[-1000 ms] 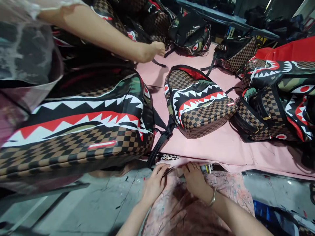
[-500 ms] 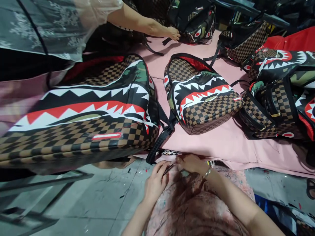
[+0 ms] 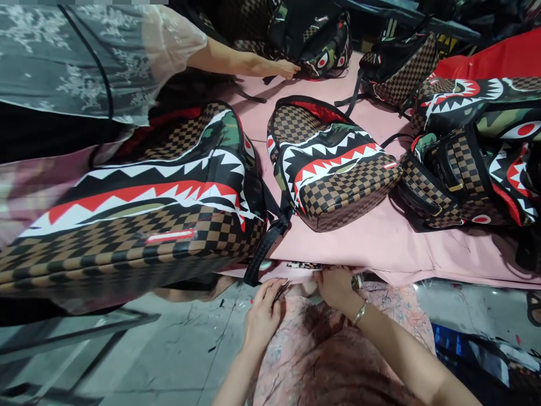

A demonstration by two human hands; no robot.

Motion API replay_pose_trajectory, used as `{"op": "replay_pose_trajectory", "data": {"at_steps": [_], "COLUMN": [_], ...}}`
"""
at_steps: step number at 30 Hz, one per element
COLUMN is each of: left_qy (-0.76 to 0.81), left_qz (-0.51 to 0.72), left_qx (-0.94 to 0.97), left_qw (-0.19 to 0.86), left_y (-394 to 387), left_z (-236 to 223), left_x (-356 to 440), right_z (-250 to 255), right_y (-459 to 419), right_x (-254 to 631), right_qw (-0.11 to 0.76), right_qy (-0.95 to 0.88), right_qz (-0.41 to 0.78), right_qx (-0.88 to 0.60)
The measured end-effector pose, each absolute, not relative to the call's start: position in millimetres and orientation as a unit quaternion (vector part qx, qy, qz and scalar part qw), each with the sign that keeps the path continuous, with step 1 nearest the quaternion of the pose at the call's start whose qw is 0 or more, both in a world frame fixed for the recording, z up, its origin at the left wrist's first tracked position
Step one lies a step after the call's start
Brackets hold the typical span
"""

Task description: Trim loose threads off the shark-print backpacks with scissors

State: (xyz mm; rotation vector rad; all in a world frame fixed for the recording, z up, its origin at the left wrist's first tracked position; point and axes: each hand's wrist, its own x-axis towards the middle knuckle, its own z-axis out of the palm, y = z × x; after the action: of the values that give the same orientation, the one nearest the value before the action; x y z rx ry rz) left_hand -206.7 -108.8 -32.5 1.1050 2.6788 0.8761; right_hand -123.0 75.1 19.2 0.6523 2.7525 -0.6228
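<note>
At the front edge of the pink-covered table (image 3: 338,248), my left hand (image 3: 262,310) is closed around a thin, dark, pointed thing (image 3: 282,290), too small to name. Beside it to the right, my right hand (image 3: 337,290) has its fingers curled in at the table edge, where the fingertips are hidden. Between the hands and the cover a strip of leopard-print material (image 3: 302,265) shows. A black strap (image 3: 264,248) hangs over the edge just above my left hand. Beyond both hands lies a checkered shark-mouth backpack (image 3: 338,169).
A larger-looking shark-mouth backpack (image 3: 169,197) lies at left, and several more are piled at right, including a checkered one (image 3: 456,175). Another person's hand (image 3: 289,69) touches a camouflage backpack (image 3: 313,42) at the back. A metal frame (image 3: 80,344) stands at lower left.
My right hand has shifted slightly right along the table edge, away from my left hand. The view has moved a little. The other person's hand stays by the far backpack.
</note>
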Motion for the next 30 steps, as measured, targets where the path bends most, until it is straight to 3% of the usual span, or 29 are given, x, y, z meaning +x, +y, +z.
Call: {"op": "replay_pose_trajectory", "data": {"at_steps": [13,17,22,30], "left_qy": [0.889,0.893,0.897,0.895], "left_qz": [0.289,0.294,0.302,0.332], "left_qx": [0.353,0.339,0.32,0.293], "left_qw": [0.04,0.045,0.053,0.046], "left_y": [-105.1,-101.5,-97.1,-78.9], "left_z": [-35.8,-37.0,-36.3,-31.4], "left_x": [-208.2,-207.5,-207.1,-182.9], "right_z": [12.5,5.8,4.6,5.9], "right_y": [86.6,81.5,67.8,47.2], "right_x": [-90.3,-71.0,-59.6,-69.6], "right_qw": [-0.008,-0.09,-0.138,-0.084], "right_qy": [0.958,0.951,0.923,0.793], "right_qz": [-0.218,-0.25,-0.323,-0.563], "right_qx": [0.184,0.16,0.154,0.218]}}
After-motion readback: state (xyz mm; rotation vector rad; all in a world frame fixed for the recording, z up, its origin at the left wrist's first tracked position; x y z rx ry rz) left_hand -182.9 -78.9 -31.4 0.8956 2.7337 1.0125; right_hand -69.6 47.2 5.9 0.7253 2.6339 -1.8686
